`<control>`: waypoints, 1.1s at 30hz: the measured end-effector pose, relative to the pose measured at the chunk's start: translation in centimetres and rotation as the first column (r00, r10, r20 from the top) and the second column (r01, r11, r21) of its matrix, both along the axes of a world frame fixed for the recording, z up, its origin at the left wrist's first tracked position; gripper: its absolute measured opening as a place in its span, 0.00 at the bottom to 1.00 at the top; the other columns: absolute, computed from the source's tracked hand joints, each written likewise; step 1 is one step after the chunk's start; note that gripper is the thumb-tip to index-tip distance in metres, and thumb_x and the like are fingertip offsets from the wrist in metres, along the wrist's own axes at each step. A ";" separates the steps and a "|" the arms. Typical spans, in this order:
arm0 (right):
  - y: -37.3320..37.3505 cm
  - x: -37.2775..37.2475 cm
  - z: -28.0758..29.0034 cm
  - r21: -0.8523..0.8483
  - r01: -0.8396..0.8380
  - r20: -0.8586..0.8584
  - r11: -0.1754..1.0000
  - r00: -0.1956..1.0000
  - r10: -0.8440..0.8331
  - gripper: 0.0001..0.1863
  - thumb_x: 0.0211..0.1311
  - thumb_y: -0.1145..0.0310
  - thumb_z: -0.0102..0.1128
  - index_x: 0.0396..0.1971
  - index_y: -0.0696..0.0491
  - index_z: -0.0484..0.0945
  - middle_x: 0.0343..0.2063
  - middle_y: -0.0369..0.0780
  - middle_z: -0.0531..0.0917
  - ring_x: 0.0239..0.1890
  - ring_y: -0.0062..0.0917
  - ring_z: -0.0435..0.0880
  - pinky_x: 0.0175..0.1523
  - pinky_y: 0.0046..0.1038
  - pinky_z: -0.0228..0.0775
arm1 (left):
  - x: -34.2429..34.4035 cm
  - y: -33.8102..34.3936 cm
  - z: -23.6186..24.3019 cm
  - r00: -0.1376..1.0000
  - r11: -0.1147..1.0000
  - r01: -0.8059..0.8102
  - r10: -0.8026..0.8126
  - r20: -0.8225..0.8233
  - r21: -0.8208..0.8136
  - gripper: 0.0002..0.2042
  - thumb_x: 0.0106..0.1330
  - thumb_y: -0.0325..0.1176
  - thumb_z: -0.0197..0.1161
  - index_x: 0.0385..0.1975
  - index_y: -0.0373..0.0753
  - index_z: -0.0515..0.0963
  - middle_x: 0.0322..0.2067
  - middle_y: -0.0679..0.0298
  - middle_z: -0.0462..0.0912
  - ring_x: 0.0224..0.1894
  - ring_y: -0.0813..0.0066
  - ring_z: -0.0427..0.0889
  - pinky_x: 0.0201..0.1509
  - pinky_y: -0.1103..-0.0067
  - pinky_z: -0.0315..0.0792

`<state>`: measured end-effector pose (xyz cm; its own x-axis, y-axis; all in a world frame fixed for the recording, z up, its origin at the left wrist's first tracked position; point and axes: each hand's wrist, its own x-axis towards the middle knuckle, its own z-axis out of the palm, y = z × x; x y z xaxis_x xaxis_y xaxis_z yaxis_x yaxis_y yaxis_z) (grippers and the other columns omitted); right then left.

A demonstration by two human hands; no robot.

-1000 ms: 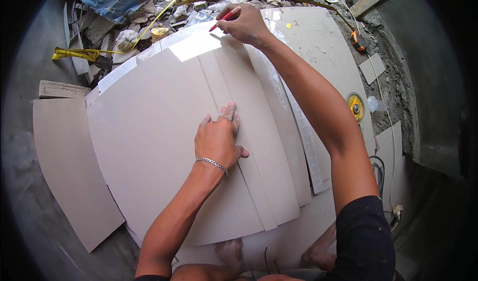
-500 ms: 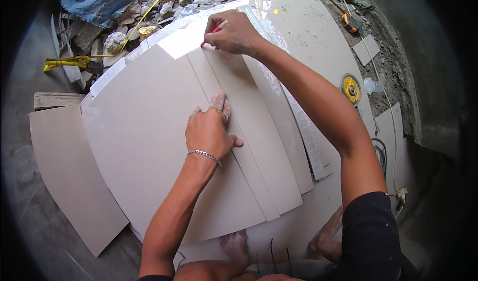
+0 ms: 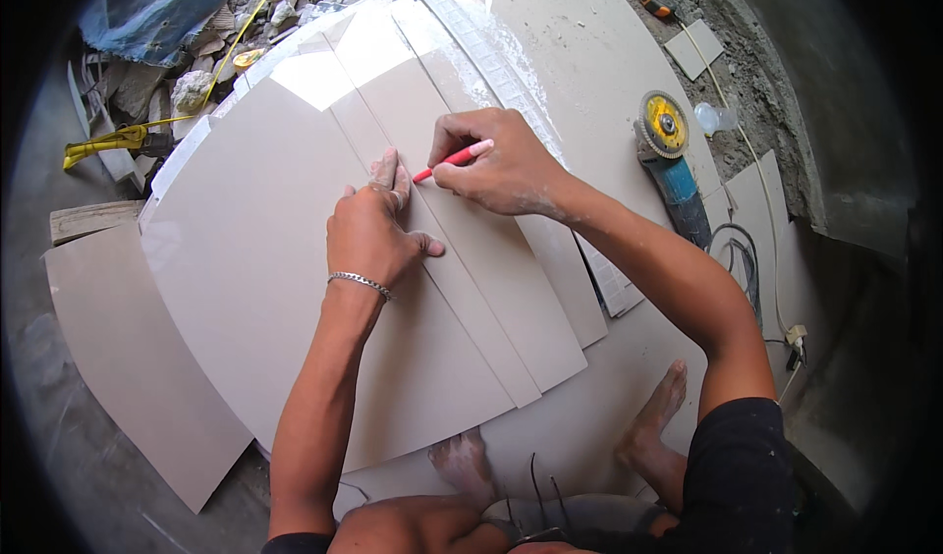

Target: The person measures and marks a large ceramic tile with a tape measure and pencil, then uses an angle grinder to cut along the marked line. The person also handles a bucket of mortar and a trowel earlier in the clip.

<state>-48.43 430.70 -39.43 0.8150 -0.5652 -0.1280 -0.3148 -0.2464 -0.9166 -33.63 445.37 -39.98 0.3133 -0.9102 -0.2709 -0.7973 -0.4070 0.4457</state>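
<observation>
My left hand (image 3: 368,235) presses down on the beige tiles, fingers stretched and thumb spread, lying along a narrow tile strip (image 3: 481,328). A large beige tile (image 3: 236,181) extends to the left of the strip. My right hand (image 3: 506,161) pinches a red pen (image 3: 464,156). The pen's tip meets the tile surface along the strip's right edge, just beside my left fingertips. Under the right hand, another beige tile (image 3: 526,308) continues to the right of the strip.
An angle grinder (image 3: 678,186) with a yellow-centred disc lies at right, near a coiled cable (image 3: 737,259). An orange-black tape measure (image 3: 655,1) sits at far right. Rubble (image 3: 192,92) and a blue sheet (image 3: 162,14) fill the far left. Another tile (image 3: 138,358) lies at left.
My right hand has drawn the pen toward me, from the strip's far end down to beside my left fingers. My left hand stays on the tiles. The view has shifted slightly.
</observation>
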 end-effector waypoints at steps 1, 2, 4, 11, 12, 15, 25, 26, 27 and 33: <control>0.8 -1.2 0.3 0.025 -0.004 0.008 1.000 1.000 0.004 0.07 0.57 0.71 0.69 0.29 0.60 0.83 0.28 0.44 0.87 0.32 0.26 0.86 0.48 0.30 0.83 | 0.0 0.0 0.0 1.000 1.000 0.001 -0.001 0.006 -0.001 0.51 0.30 0.35 0.89 0.64 0.30 0.75 0.73 0.57 0.68 0.74 0.61 0.69 0.75 0.71 0.72; 1.6 -2.2 0.5 0.047 -0.005 0.000 0.999 1.000 0.005 0.07 0.57 0.71 0.69 0.29 0.60 0.83 0.28 0.44 0.87 0.32 0.26 0.86 0.48 0.30 0.83 | -0.1 -0.1 0.1 1.000 1.000 -0.003 0.003 0.015 0.005 0.51 0.31 0.34 0.89 0.64 0.29 0.75 0.73 0.57 0.68 0.74 0.61 0.70 0.75 0.71 0.72; 3.2 -4.3 0.8 0.107 0.006 -0.023 0.994 1.000 -0.004 0.07 0.57 0.72 0.69 0.29 0.60 0.83 0.28 0.45 0.87 0.30 0.25 0.85 0.45 0.30 0.82 | -0.3 -0.2 0.3 0.999 1.000 -0.024 0.024 0.022 -0.001 0.50 0.31 0.31 0.88 0.64 0.28 0.75 0.73 0.59 0.68 0.73 0.61 0.71 0.73 0.72 0.73; 10.8 -12.6 1.8 0.031 0.054 -0.108 0.998 0.993 -0.050 0.04 0.54 0.74 0.67 0.28 0.58 0.83 0.25 0.45 0.84 0.28 0.35 0.84 0.38 0.33 0.77 | -0.8 -0.5 0.8 0.996 0.996 -0.087 0.086 0.012 0.036 0.48 0.32 0.31 0.88 0.62 0.29 0.77 0.73 0.64 0.69 0.69 0.61 0.77 0.69 0.72 0.77; 11.9 -14.3 2.4 0.090 -0.006 -0.150 0.996 0.989 0.019 0.04 0.54 0.74 0.67 0.28 0.57 0.83 0.25 0.45 0.84 0.29 0.36 0.83 0.38 0.33 0.76 | -0.8 -0.5 0.8 0.997 0.996 -0.081 0.081 0.019 0.028 0.47 0.32 0.31 0.88 0.62 0.29 0.77 0.73 0.64 0.69 0.69 0.61 0.77 0.69 0.72 0.78; 14.1 -17.9 3.8 0.188 -0.088 -0.222 0.978 0.967 0.129 0.04 0.53 0.74 0.67 0.29 0.56 0.82 0.25 0.45 0.84 0.29 0.39 0.83 0.38 0.34 0.76 | -0.7 -0.6 1.0 0.996 0.992 -0.094 0.093 0.013 0.081 0.48 0.34 0.32 0.88 0.63 0.30 0.76 0.72 0.64 0.69 0.69 0.61 0.77 0.69 0.72 0.78; 13.6 -15.1 2.5 0.051 0.227 -0.046 0.973 0.973 -0.224 0.07 0.56 0.73 0.66 0.32 0.60 0.83 0.28 0.46 0.85 0.29 0.33 0.85 0.39 0.31 0.78 | -1.0 -0.6 0.7 0.997 0.998 -0.057 0.057 0.054 0.003 0.47 0.36 0.34 0.89 0.63 0.28 0.77 0.72 0.65 0.70 0.63 0.61 0.83 0.65 0.71 0.81; 13.8 -14.9 2.0 0.043 0.231 -0.034 0.972 0.973 -0.230 0.06 0.56 0.73 0.66 0.32 0.60 0.83 0.28 0.46 0.85 0.29 0.33 0.85 0.39 0.30 0.78 | -1.0 -0.5 0.6 0.997 0.998 -0.057 0.056 0.052 0.010 0.47 0.36 0.34 0.89 0.63 0.28 0.77 0.72 0.66 0.70 0.62 0.61 0.84 0.64 0.71 0.81; 14.0 -14.7 1.6 0.039 0.239 -0.037 0.970 0.971 -0.238 0.06 0.56 0.73 0.66 0.32 0.60 0.83 0.28 0.46 0.85 0.29 0.32 0.85 0.39 0.30 0.78 | -1.0 -0.4 0.4 0.997 0.999 -0.046 0.045 0.064 0.010 0.47 0.36 0.34 0.89 0.63 0.28 0.77 0.72 0.66 0.71 0.61 0.61 0.85 0.64 0.71 0.81; 15.6 -17.1 0.6 0.082 0.203 -0.073 0.976 0.978 -0.197 0.05 0.56 0.72 0.66 0.29 0.58 0.82 0.28 0.46 0.86 0.29 0.33 0.84 0.38 0.32 0.77 | -0.8 -0.5 0.1 0.996 1.000 -0.017 0.017 0.084 0.005 0.41 0.36 0.35 0.89 0.55 0.24 0.82 0.70 0.67 0.74 0.57 0.64 0.88 0.60 0.72 0.83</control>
<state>-65.56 446.25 -38.82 0.6753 -0.6998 -0.2331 -0.4081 -0.0913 -0.9083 -34.39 444.82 -39.91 0.3506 -0.9032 -0.2477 -0.8249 -0.4230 0.3749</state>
